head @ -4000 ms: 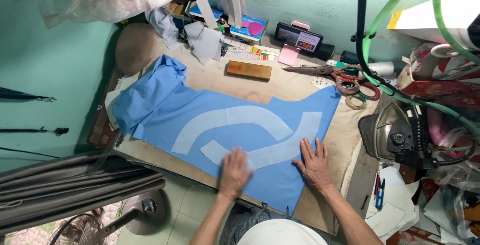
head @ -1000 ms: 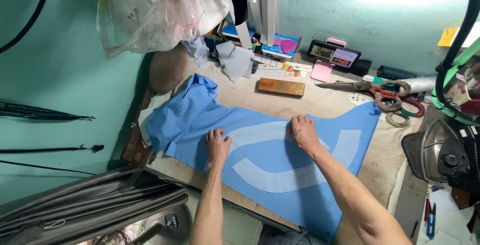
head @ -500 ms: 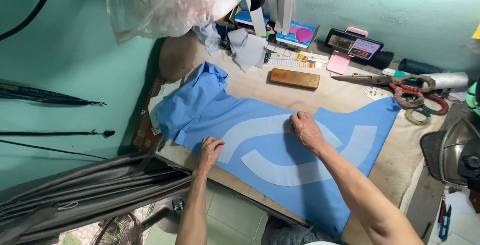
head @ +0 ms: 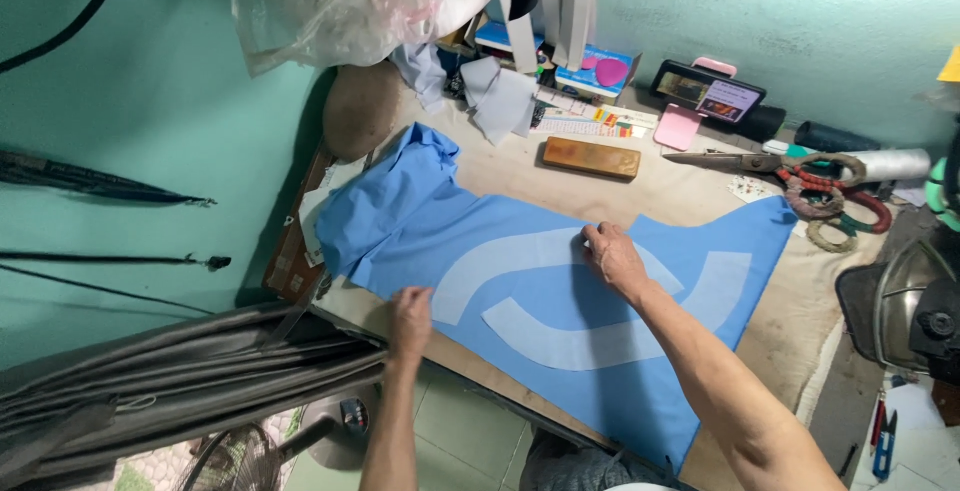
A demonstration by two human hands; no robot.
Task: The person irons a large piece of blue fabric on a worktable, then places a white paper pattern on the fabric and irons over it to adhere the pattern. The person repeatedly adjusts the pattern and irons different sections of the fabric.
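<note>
Left hand (head: 410, 318) slid to blue fabric's (head: 520, 321) edge — right hand (head: 612, 256) stayed.

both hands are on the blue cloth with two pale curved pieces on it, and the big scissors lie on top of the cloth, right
Not quite. In the head view the scissors lie on the bare table beyond the blue cloth, not on it. The rest holds: left hand at the cloth's near edge, right hand on the upper of the two pale curved pieces.
</note>
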